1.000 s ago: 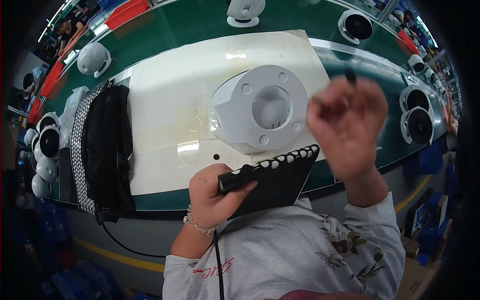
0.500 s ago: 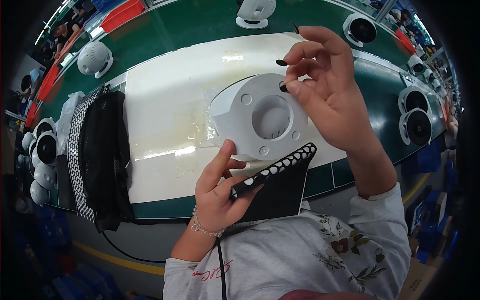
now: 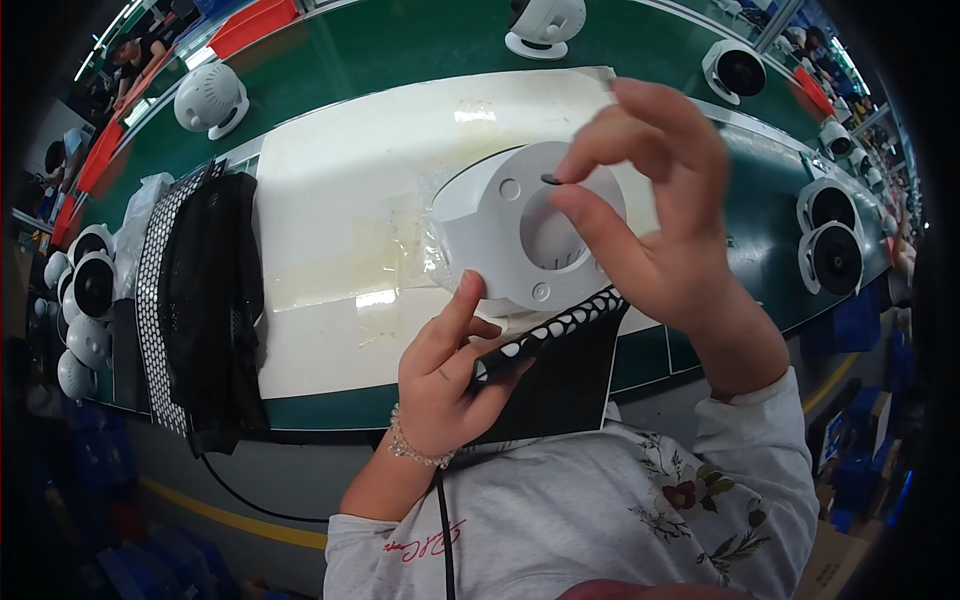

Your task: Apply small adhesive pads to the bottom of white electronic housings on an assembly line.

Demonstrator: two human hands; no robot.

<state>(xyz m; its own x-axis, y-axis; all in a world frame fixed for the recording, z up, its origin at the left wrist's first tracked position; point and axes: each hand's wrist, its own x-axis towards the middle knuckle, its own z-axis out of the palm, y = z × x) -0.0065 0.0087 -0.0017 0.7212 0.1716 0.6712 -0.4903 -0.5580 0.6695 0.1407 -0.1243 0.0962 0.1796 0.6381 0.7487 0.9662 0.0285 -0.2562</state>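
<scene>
A white fan (image 3: 465,215) lies on the mat with its flat base turned up. The base has a wide round opening and small round recesses. My left hand (image 3: 440,375) grips a folded black sheet (image 3: 545,385) whose upper edge shows a row of white round holes. Its index fingertip rests against the rim of the fan base. Over the base's upper right, my right hand (image 3: 665,200) pinches a small black pad (image 3: 550,180) between thumb and forefinger. That hand is blurred and hides part of the base.
A cream mat (image 3: 330,200) covers the middle of the green table (image 3: 420,60). At left lie black mesh material (image 3: 210,300) and a perforated strip (image 3: 160,270). Fans stand around: one (image 3: 212,100) far left, another (image 3: 735,70) far right, several at both sides. A red tray (image 3: 250,28) sits beyond.
My right hand has moved from the base's upper-right edge toward its opening, its fingers now drawn closer together. The view has shifted slightly. My left hand keeps its hold on the sheet.
</scene>
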